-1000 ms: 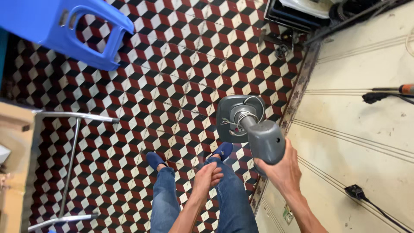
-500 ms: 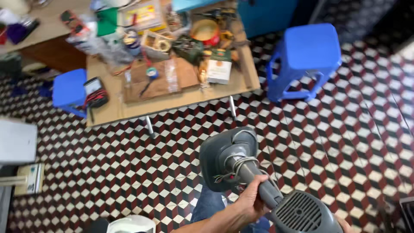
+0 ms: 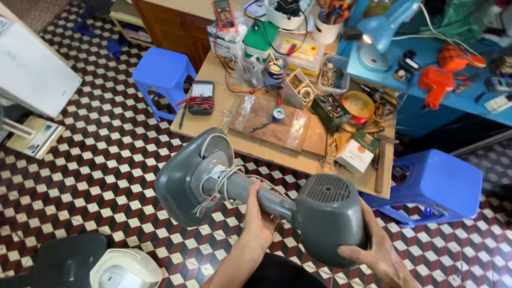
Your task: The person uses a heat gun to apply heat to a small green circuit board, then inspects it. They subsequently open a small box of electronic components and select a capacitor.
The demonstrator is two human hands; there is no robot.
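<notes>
In the head view, the person holds a grey fan body [image 3: 256, 197] up in the air, over the checkered floor [image 3: 96, 160] and just in front of the wooden worktop [image 3: 298, 154]. The left hand [image 3: 260, 216] is wrapped tight around the thin neck in the middle. The right hand [image 3: 373, 250] is spread wide, cupping the underside of the big motor housing [image 3: 328, 216]. At the other end is a round base [image 3: 184, 178], turned so its hollow underside shows, with loose wires [image 3: 224, 178] hanging out. The fan body looks like hard, stiff plastic, smooth and maybe a bit slippery. The motor end probably feels heavy, so a hand under it seems wise. The neck looks like the best place to grip. The thin wires look easy to pull or snap, so fingers should stay off them. The worktop is crowded with tools, a meter [image 3: 201, 97] and small boxes. 2 blue stools [image 3: 437, 181] stand near it, 1 at each end.
</notes>
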